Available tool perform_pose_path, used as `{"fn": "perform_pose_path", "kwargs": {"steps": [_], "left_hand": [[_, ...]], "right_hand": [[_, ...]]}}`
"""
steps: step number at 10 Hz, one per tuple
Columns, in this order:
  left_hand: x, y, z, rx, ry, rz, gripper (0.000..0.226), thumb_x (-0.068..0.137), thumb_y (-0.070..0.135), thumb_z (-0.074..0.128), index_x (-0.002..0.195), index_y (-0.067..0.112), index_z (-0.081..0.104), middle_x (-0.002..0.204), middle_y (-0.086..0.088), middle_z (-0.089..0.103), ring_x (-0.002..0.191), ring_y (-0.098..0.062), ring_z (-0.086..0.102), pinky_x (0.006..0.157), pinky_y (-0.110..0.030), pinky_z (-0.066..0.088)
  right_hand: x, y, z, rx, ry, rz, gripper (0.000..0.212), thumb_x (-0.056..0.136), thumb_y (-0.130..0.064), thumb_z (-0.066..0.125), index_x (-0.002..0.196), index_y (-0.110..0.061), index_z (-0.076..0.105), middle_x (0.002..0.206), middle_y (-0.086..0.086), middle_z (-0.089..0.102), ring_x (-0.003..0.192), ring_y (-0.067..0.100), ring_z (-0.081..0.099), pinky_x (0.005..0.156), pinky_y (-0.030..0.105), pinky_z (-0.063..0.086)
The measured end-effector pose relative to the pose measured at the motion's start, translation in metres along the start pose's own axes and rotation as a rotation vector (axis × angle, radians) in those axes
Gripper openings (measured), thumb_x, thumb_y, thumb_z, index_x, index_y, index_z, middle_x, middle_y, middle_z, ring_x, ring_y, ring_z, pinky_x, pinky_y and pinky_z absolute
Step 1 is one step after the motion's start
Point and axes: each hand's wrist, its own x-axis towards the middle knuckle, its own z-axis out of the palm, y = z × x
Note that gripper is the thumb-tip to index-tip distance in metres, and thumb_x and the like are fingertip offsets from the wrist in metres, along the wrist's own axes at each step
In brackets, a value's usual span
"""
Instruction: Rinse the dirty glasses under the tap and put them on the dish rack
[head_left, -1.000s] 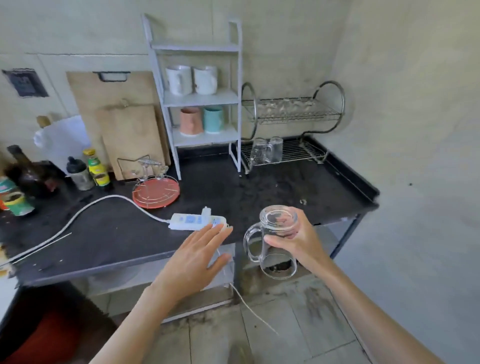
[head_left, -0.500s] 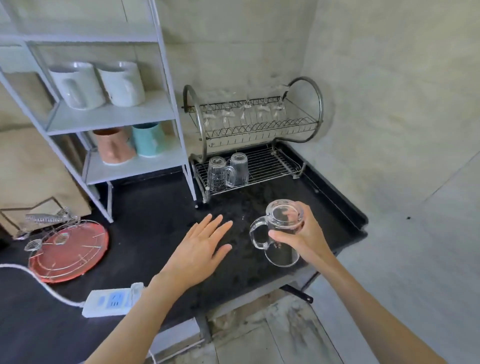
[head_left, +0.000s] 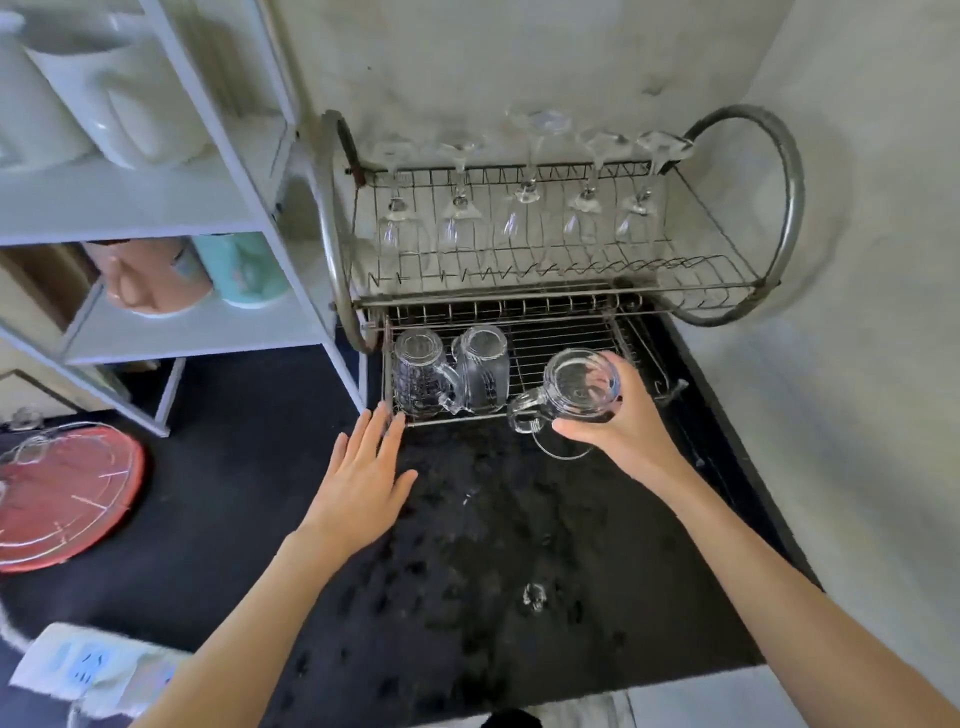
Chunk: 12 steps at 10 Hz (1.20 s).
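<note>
My right hand (head_left: 621, 434) grips a clear glass mug (head_left: 579, 387) by its body, mouth up and handle to the left, just above the front edge of the lower tier of the metal dish rack (head_left: 566, 340). Two glass mugs (head_left: 449, 371) stand upside down on the left of that tier. Several stemmed glasses (head_left: 524, 208) hang upside down on the upper tier. My left hand (head_left: 366, 475) is flat with straight fingers over the black counter, its fingertips at the rack's front left corner.
A white shelf unit (head_left: 218, 322) with white, pink and teal cups stands left of the rack. A red round tray (head_left: 57, 499) and a white power strip (head_left: 88, 662) lie on the black counter (head_left: 467, 571) at the left. A wall bounds the right.
I have moved closer to the rack. My right hand carried the mug forward from the counter's edge to the rack's lower tier. My left hand reached forward to the rack's corner.
</note>
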Motion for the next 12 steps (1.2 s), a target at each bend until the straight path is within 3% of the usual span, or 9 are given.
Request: {"fn": "perform_pose_path", "kwargs": {"steps": [2, 3, 5, 7, 8, 9, 10, 11, 12], "left_hand": [[0.030, 0.004, 0.017, 0.046, -0.038, -0.140, 0.077, 0.093, 0.041, 0.048, 0.149, 0.009, 0.006, 0.157, -0.013, -0.001, 0.145, -0.030, -0.002, 0.114, -0.051, 0.011], [0.033, 0.004, 0.025, 0.056, -0.031, -0.167, 0.076, 0.090, 0.040, 0.055, 0.146, 0.002, 0.020, 0.154, -0.019, 0.016, 0.143, -0.034, 0.014, 0.110, -0.058, 0.026], [0.039, 0.008, 0.035, 0.078, 0.035, -0.216, 0.084, 0.084, 0.059, 0.026, 0.145, 0.002, 0.026, 0.151, -0.019, 0.025, 0.142, -0.032, 0.016, 0.109, -0.052, 0.023], [0.042, 0.003, 0.038, 0.109, 0.045, -0.272, 0.083, 0.084, 0.058, 0.026, 0.144, 0.000, 0.025, 0.151, -0.017, 0.027, 0.141, -0.031, 0.020, 0.109, -0.051, 0.025], [0.042, 0.003, 0.041, 0.119, 0.049, -0.272, 0.078, 0.089, 0.052, 0.042, 0.143, -0.002, 0.026, 0.151, -0.018, 0.026, 0.140, -0.031, 0.021, 0.108, -0.051, 0.028], [0.042, 0.002, 0.044, 0.070, 0.069, -0.275, 0.078, 0.087, 0.036, 0.061, 0.144, -0.001, 0.023, 0.153, -0.017, 0.022, 0.141, -0.029, 0.016, 0.109, -0.049, 0.025], [0.043, 0.003, 0.044, 0.009, 0.081, -0.295, 0.074, 0.089, 0.029, 0.059, 0.146, 0.002, 0.020, 0.154, -0.014, 0.019, 0.142, -0.026, 0.009, 0.112, -0.048, 0.020], [0.043, 0.003, 0.046, -0.042, 0.076, -0.300, 0.073, 0.092, 0.027, 0.054, 0.147, 0.004, 0.012, 0.156, -0.010, 0.009, 0.144, -0.025, 0.002, 0.115, -0.045, 0.015], [0.041, 0.005, 0.048, -0.048, 0.073, -0.293, 0.074, 0.093, 0.025, 0.052, 0.148, 0.005, 0.005, 0.157, -0.009, 0.002, 0.145, -0.026, 0.000, 0.116, -0.044, 0.013]], "right_hand": [[0.077, 0.014, -0.015, -0.005, -0.120, 0.021, 0.089, 0.072, -0.014, 0.081, 0.143, -0.020, 0.027, 0.114, -0.017, 0.040, 0.115, 0.001, 0.040, 0.095, 0.012, 0.028], [0.098, 0.023, -0.014, 0.005, -0.172, 0.051, 0.093, 0.072, -0.018, 0.082, 0.144, -0.022, 0.024, 0.120, -0.016, 0.041, 0.117, 0.003, 0.040, 0.099, 0.018, 0.029], [0.130, 0.035, -0.013, 0.075, -0.229, 0.058, 0.087, 0.067, -0.008, 0.083, 0.139, -0.016, 0.035, 0.130, 0.001, 0.053, 0.123, 0.010, 0.050, 0.108, 0.027, 0.037], [0.138, 0.045, -0.012, 0.117, -0.233, 0.073, 0.086, 0.069, -0.001, 0.080, 0.140, -0.015, 0.034, 0.121, -0.003, 0.052, 0.117, 0.006, 0.050, 0.102, 0.017, 0.038], [0.141, 0.044, -0.012, 0.136, -0.252, 0.071, 0.087, 0.070, 0.003, 0.078, 0.140, -0.016, 0.032, 0.122, -0.003, 0.051, 0.117, 0.005, 0.048, 0.088, 0.004, 0.041], [0.142, 0.046, -0.011, 0.148, -0.274, 0.068, 0.088, 0.072, 0.003, 0.076, 0.143, -0.017, 0.027, 0.126, -0.004, 0.048, 0.119, 0.004, 0.046, 0.099, 0.013, 0.039], [0.138, 0.041, -0.012, 0.143, -0.280, 0.089, 0.089, 0.074, 0.000, 0.075, 0.144, -0.020, 0.024, 0.129, -0.004, 0.047, 0.116, 0.001, 0.046, 0.096, 0.010, 0.037], [0.126, 0.038, -0.010, 0.110, -0.258, 0.086, 0.080, 0.078, -0.007, 0.074, 0.139, -0.025, 0.027, 0.126, -0.011, 0.046, 0.116, -0.001, 0.045, 0.106, 0.018, 0.032], [0.106, 0.039, -0.012, -0.013, -0.202, 0.147, 0.086, 0.083, -0.021, 0.071, 0.148, -0.020, 0.015, 0.143, -0.006, 0.037, 0.133, 0.009, 0.035, 0.115, 0.033, 0.026]]}}
